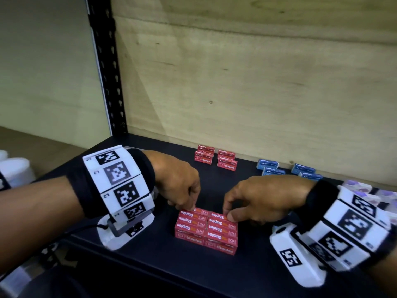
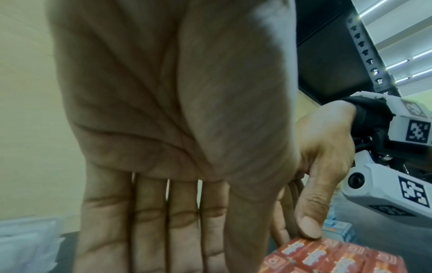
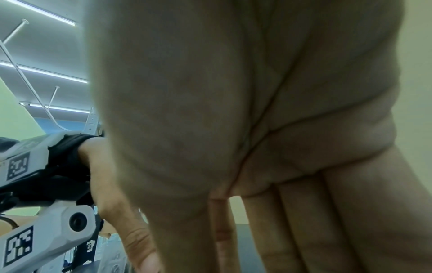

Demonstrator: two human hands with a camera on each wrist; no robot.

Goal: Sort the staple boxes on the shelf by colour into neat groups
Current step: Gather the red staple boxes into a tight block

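A block of several red staple boxes (image 1: 206,229) stands on the black shelf (image 1: 150,265) between my hands, two columns wide. My left hand (image 1: 187,206) reaches down with straight fingers that touch the block's back left corner. My right hand (image 1: 228,214) pinches the back right red box, thumb on its top and fingers behind it. The left wrist view shows the straight left fingers (image 2: 187,240), the red block (image 2: 339,258) and the right thumb (image 2: 308,229) pressing on it. My right palm (image 3: 257,129) fills the right wrist view and hides the boxes.
More red boxes (image 1: 214,159) sit in two small stacks at the back. Blue boxes (image 1: 287,168) lie to their right, and purple-and-white boxes (image 1: 369,192) at the far right. A wooden panel (image 1: 257,93) closes the back; a black upright (image 1: 107,72) stands at the left.
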